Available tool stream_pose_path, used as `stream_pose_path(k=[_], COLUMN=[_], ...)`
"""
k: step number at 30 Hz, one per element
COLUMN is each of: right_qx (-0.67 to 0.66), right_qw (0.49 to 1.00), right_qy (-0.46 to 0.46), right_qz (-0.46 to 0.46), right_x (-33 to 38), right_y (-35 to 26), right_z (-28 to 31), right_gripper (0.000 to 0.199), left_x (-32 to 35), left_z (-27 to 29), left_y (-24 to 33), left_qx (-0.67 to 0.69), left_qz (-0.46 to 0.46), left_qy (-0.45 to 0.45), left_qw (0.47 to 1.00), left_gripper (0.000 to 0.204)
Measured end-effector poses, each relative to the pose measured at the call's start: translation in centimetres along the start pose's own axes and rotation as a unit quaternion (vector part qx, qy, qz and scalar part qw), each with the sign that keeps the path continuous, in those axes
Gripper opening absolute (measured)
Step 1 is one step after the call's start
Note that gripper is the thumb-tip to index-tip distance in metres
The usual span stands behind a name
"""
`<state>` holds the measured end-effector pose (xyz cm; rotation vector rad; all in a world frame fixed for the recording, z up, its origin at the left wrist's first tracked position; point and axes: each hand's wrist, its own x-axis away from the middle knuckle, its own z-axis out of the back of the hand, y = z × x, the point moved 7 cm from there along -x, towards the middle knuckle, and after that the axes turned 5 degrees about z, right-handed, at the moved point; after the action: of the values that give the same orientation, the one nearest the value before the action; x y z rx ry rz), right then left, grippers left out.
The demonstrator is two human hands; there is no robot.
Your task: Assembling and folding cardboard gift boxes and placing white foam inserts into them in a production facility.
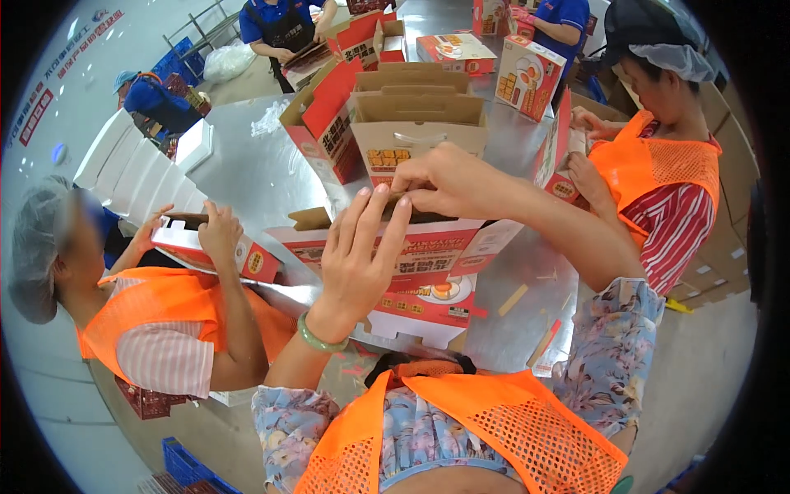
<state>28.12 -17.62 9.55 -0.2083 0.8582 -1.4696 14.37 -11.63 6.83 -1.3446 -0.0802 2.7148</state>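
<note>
A red and white printed cardboard carton (444,262) stands open-topped in front of me, a printed red flap (424,309) hanging toward my body. My left hand (355,259), with a green bangle at its wrist, lies against the near wall with fingers stretched up over the top edge. Bent over the opening, my right hand (448,183) has its thumb and fingers pinched at a brown cardboard flap near the left fingertips. The exact grip is partly hidden. Just beyond stand open cartons (420,128) with brown insides, one behind another.
All this rests on a metal table (527,317) with cardboard scraps (543,344). At left, a person in an orange vest (177,309) handles a carton near stacked white trays (136,160); another vested person (658,169) works at right. Finished-looking boxes (527,76) stand farther off.
</note>
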Motion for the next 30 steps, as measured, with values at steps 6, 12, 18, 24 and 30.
stream_pose_path(k=[6,12,18,24,30], right_qx=[0.154,0.312,0.043,0.135,0.163], right_qw=[0.986,0.943,0.992,0.977,0.97], right_qy=[0.049,0.052,0.018,-0.166,-0.122], right_qz=[0.052,0.105,-0.12,0.026,0.13], right_x=[-1.5,-2.0,3.0,8.1,8.1], right_y=[2.4,2.8,1.5,-3.5,-7.6], right_z=[1.2,-0.8,-2.5,-6.4,-2.7], right_gripper=[0.016,0.022,0.02,0.017,0.015], left_x=[-1.5,-2.7,1.1,3.2,4.2], left_z=[1.2,0.6,-2.7,-2.0,0.9], left_y=[0.6,5.9,0.4,-4.4,-4.4], left_qx=[0.044,0.25,0.365,0.331,0.332], left_qz=[-0.013,-0.072,0.182,0.054,-0.034], left_qy=[-0.096,-0.222,-0.238,-0.612,-0.618], left_qw=[0.994,0.94,0.882,0.716,0.712], left_gripper=[0.02,0.023,0.021,0.058,0.084])
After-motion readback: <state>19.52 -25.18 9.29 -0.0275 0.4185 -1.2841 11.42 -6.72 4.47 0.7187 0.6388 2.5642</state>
